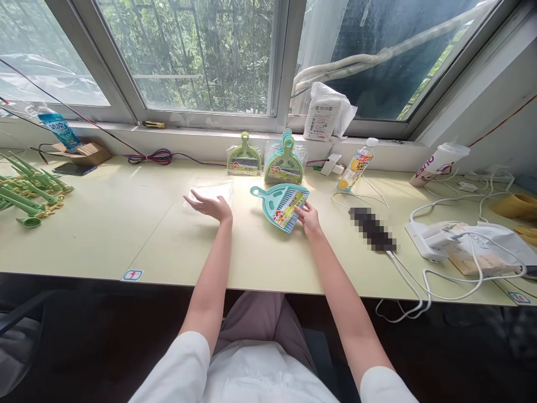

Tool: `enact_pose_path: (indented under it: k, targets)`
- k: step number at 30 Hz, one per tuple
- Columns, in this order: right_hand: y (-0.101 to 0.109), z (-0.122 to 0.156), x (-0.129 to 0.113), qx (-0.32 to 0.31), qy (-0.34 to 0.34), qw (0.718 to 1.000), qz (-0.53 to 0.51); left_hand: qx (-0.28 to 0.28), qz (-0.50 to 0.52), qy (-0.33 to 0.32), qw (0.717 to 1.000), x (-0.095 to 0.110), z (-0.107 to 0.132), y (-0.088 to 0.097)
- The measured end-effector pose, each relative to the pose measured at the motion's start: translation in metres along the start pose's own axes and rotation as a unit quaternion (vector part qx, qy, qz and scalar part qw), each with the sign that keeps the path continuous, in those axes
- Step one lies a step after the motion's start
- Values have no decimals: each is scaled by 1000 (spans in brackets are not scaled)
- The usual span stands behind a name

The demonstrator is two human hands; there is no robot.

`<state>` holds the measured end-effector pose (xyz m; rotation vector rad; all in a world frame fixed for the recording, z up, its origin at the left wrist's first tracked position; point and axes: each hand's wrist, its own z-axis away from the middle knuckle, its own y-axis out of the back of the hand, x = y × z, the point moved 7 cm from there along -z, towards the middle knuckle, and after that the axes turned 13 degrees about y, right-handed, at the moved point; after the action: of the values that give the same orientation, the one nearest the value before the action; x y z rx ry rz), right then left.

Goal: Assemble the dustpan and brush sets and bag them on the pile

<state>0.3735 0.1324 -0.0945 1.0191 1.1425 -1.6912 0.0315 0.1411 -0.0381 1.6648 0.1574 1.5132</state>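
My right hand (pixel 309 218) grips the lower right edge of a teal mini dustpan and brush set (pixel 274 204), with a printed label (pixel 289 209) across its bristles. The set's looped handle points left. My left hand (pixel 212 206) hovers with fingers spread over a clear plastic bag (pixel 218 192) on the table, and whether it touches the bag I cannot tell. Behind the teal set stand a bagged green dustpan set (pixel 244 157) and a stack of bagged dustpan sets (pixel 285 162), both leaning toward the window wall.
Green long-handled pieces (pixel 29 187) lie at the far left. A juice bottle (pixel 356 165), a paper cup (pixel 438 163), a power strip (pixel 425 242) and white cables (pixel 461 280) occupy the right side. The table's front edge (pixel 272 290) runs before my lap.
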Motion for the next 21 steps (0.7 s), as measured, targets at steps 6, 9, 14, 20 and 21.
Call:
enact_pose_path:
  k: [6, 9, 14, 20, 21]
  targets:
    - [-1, -1, -3, 10, 24, 999, -33, -555, 119, 19, 823, 17, 80, -81]
    - [-2, -1, -3, 10, 21, 999, -23, -650, 141, 68, 744, 9, 117, -94]
    - [-2, -1, 7, 3, -29, 996, 85, -613, 145, 78, 773, -4, 114, -98]
    - [30, -10, 6, 133, -23, 984, 114, -528, 163, 122, 825, -13, 82, -102]
    - [39, -10, 5, 176, -12, 981, 84, -521, 172, 122, 827, -13, 81, -103]
